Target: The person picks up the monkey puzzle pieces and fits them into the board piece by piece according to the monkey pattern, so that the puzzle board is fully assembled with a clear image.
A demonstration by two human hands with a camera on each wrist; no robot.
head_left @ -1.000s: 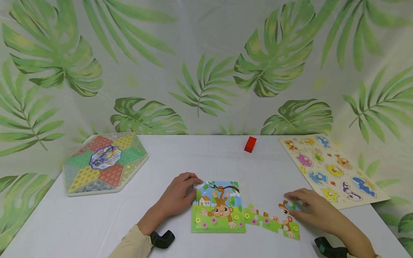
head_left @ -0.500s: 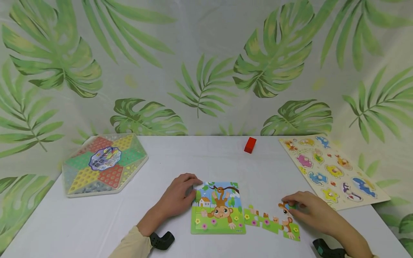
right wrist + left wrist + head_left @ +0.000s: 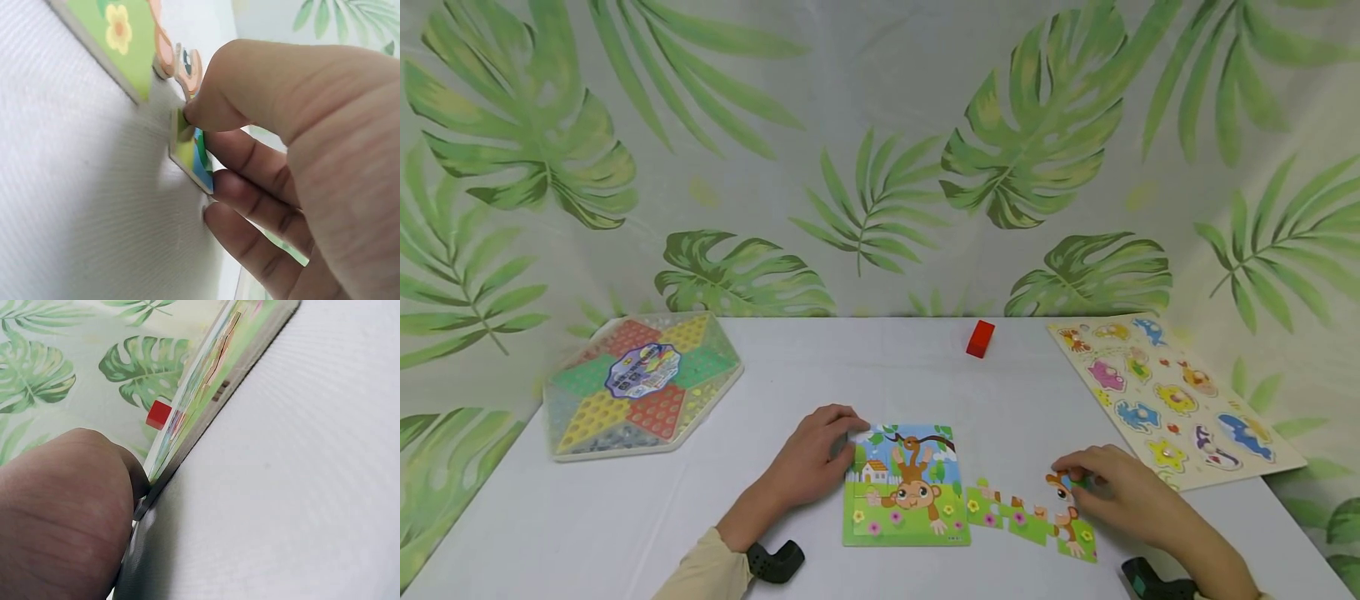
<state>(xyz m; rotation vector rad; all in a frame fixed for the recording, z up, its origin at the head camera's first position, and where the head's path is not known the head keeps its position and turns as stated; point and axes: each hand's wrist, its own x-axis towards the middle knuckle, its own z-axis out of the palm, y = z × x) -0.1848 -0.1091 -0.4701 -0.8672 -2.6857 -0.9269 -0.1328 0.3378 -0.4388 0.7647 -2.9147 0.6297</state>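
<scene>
Head view: R hand [image 3: 1123, 492] is at far R of the loose pcs, thumb + index pinching monkey-eye pc [image 3: 1061, 490]. Pc sits at the L side of those fingers. Yellow-flower pc [image 3: 1077, 542] just nearer the person; the pair makes a column, long axis far-to-near. Mid green pc [image 3: 1028, 525] & left green pc [image 3: 984, 511] run off L in a rough row, up to R edge of monkey puzzle board [image 3: 906, 537]. So board = L of R fingers, loose pcs between. L hand [image 3: 816, 450] at board's far L corner, fingers loosely bent against the edge, not clenched. Board approx. square, no clear long axis. Red block [image 3: 980, 339] well beyond, on white counter [image 3: 895, 367].

L wrist: fingers touch board corner; tips mostly hidden behind the hand. Board edge slants up & R from there. Monkey-eye pc not identifiable here.

R wrist: thumb on pc's near side, index opp., other fingers loosely bent alongside. Yellow-flower pc just past the thumb. Can't tell if pc is lifted or interlocked w/ neighbor. My read: that seam is the key relation; R hand clearly nearer, L well apart.
</scene>
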